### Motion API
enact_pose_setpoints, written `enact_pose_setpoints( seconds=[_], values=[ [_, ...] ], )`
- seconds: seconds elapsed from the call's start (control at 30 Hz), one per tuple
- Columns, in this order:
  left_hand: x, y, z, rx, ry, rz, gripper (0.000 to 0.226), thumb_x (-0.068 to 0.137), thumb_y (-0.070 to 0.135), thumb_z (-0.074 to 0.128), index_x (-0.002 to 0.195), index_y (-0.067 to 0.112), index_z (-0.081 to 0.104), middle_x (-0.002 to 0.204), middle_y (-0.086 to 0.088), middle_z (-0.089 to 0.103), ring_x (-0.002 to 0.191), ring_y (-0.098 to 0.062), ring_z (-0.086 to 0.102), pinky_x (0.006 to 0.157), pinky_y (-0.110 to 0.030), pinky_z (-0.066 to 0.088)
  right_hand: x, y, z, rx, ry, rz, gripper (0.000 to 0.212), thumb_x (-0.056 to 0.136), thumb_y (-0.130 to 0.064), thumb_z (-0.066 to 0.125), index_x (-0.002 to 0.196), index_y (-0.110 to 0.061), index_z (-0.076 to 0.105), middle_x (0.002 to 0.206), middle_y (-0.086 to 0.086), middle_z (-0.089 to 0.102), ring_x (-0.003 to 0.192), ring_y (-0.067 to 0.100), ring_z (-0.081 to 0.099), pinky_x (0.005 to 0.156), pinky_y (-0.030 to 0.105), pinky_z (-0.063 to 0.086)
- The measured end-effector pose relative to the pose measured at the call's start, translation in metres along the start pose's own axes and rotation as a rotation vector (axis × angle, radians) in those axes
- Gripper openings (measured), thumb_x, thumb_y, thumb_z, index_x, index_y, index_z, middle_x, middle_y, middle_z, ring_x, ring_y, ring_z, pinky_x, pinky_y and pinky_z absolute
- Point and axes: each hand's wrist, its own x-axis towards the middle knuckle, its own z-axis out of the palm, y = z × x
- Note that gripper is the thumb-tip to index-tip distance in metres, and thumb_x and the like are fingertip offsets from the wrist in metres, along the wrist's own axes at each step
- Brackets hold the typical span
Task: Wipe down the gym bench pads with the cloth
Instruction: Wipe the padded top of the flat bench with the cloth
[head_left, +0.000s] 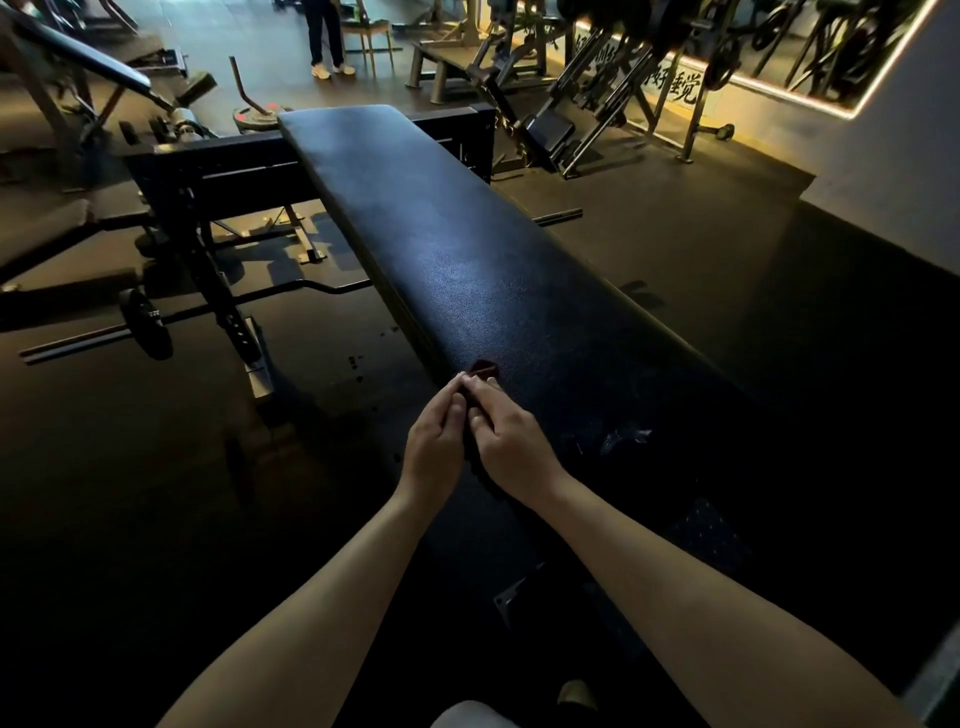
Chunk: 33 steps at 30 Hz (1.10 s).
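A long black padded gym bench (457, 249) runs from the near right to the far middle. Over its near left edge my left hand (434, 447) and my right hand (511, 447) are close together. Both pinch a small dark reddish-brown cloth (484, 370) between their fingertips. Only the top of the cloth shows above my fingers; a dark strip of it hangs between my hands. The cloth lies close to the pad, and contact cannot be judged in the dim light.
Left of the bench stand a black rack frame (218, 171), a loaded barbell (145, 325) on the floor and an incline bench (78, 52). Machines (597, 104) line the far right wall. A person's legs (324, 36) stand far back.
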Motion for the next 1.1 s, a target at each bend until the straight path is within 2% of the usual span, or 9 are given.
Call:
enact_pose_setpoints(
  seconds=[0.07, 0.17, 0.37, 0.57, 0.67, 0.77, 0.83, 1.0, 1.1],
  values=[
    [0.006, -0.003, 0.003, 0.106, -0.042, 0.05, 0.04, 0.102, 0.028, 0.044, 0.139, 0.022, 0.056, 0.145, 0.004, 0.054, 0.139, -0.011, 0.044, 0.121, -0.036, 0.028, -0.009, 0.001, -0.003, -0.041, 0.012, -0.057, 0.045, 0.098, -0.006, 0.048, 0.142, -0.012, 0.053, 0.15, 0.006, 0.048, 0.145, 0.015, 0.035, 0.121, 0.025, 0.023],
    [0.012, -0.012, 0.009, 0.453, -0.085, 0.18, 0.056, 0.096, 0.046, 0.041, 0.145, 0.022, 0.051, 0.153, 0.003, 0.044, 0.149, -0.016, 0.026, 0.124, -0.033, 0.015, -0.017, 0.022, -0.02, -0.232, 0.18, -0.059, 0.037, 0.098, -0.013, 0.051, 0.133, -0.011, 0.061, 0.139, 0.005, 0.057, 0.133, 0.016, 0.047, 0.114, 0.031, 0.037],
    [-0.015, -0.014, 0.028, 0.483, -0.087, 0.371, 0.039, 0.1, 0.035, 0.048, 0.134, 0.022, 0.061, 0.139, 0.001, 0.056, 0.137, -0.02, 0.042, 0.118, -0.041, 0.031, -0.041, 0.039, -0.035, -0.319, 0.32, 0.008, 0.037, 0.099, -0.019, 0.052, 0.135, -0.014, 0.058, 0.134, 0.0, 0.057, 0.127, 0.014, 0.047, 0.105, 0.022, 0.036],
    [-0.035, -0.019, 0.028, 0.523, -0.054, 0.548, 0.034, 0.102, 0.026, 0.048, 0.132, 0.016, 0.063, 0.133, 0.002, 0.059, 0.13, -0.022, 0.044, 0.114, -0.03, 0.034, -0.042, 0.039, -0.035, -0.358, 0.346, 0.0, 0.031, 0.098, -0.021, 0.052, 0.125, -0.016, 0.064, 0.126, -0.003, 0.059, 0.12, 0.012, 0.05, 0.103, 0.024, 0.039],
    [-0.015, -0.012, 0.026, 0.534, 0.023, 0.452, 0.032, 0.101, 0.024, 0.049, 0.128, 0.019, 0.065, 0.13, 0.005, 0.061, 0.126, -0.022, 0.044, 0.111, -0.033, 0.034, -0.041, 0.036, -0.034, -0.374, 0.332, -0.01, 0.032, 0.097, -0.024, 0.05, 0.126, -0.016, 0.063, 0.124, -0.003, 0.06, 0.118, 0.013, 0.051, 0.102, 0.029, 0.043],
    [-0.008, -0.002, 0.033, 0.579, 0.042, 0.21, 0.043, 0.099, 0.038, 0.041, 0.137, 0.027, 0.058, 0.145, 0.01, 0.051, 0.133, -0.018, 0.031, 0.117, -0.029, 0.02, -0.043, 0.035, -0.035, -0.376, 0.344, -0.001, 0.03, 0.098, -0.021, 0.052, 0.125, -0.016, 0.063, 0.12, -0.004, 0.062, 0.114, 0.012, 0.053, 0.098, 0.03, 0.047],
    [-0.016, 0.003, 0.039, 0.624, -0.004, 0.158, 0.044, 0.101, 0.042, 0.038, 0.143, 0.035, 0.05, 0.151, 0.016, 0.04, 0.134, -0.011, 0.023, 0.113, -0.024, 0.012, -0.049, 0.037, -0.04, -0.347, 0.372, 0.0, 0.029, 0.098, -0.016, 0.052, 0.124, -0.015, 0.065, 0.117, -0.003, 0.064, 0.111, 0.012, 0.055, 0.096, 0.029, 0.048],
    [-0.052, 0.003, 0.048, 0.612, -0.018, 0.29, 0.045, 0.102, 0.047, 0.031, 0.136, 0.033, 0.058, 0.14, 0.016, 0.05, 0.128, -0.013, 0.03, 0.113, -0.031, 0.023, -0.075, 0.051, -0.052, -0.375, 0.384, 0.004, 0.028, 0.099, -0.015, 0.053, 0.124, -0.013, 0.065, 0.119, -0.001, 0.063, 0.112, 0.012, 0.054, 0.099, 0.028, 0.047],
    [-0.063, -0.004, 0.049, 0.587, 0.009, 0.394, 0.036, 0.103, 0.034, 0.044, 0.131, 0.026, 0.064, 0.134, 0.01, 0.058, 0.121, -0.018, 0.04, 0.11, -0.022, 0.027, -0.079, 0.052, -0.049, -0.358, 0.384, 0.02, 0.028, 0.099, -0.019, 0.052, 0.123, -0.013, 0.065, 0.119, -0.002, 0.062, 0.112, 0.011, 0.053, 0.099, 0.031, 0.047]
  ],
)
